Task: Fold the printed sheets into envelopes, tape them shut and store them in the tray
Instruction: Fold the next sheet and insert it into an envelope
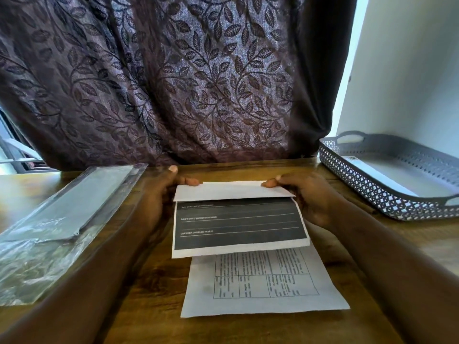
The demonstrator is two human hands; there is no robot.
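A printed sheet with a dark block and white lines lies in the middle of the wooden table. Its far edge is folded over toward me as a white flap. My left hand pinches the flap's left corner. At the flap's right corner, my right hand pinches it too. A second sheet with a printed grid lies flat under it, nearer to me. The grey lattice tray stands at the right, with white paper lying flat in it.
A clear plastic sleeve holding grey envelopes lies at the left of the table. A dark leaf-patterned curtain hangs right behind the table's far edge. A white wall is at the right behind the tray.
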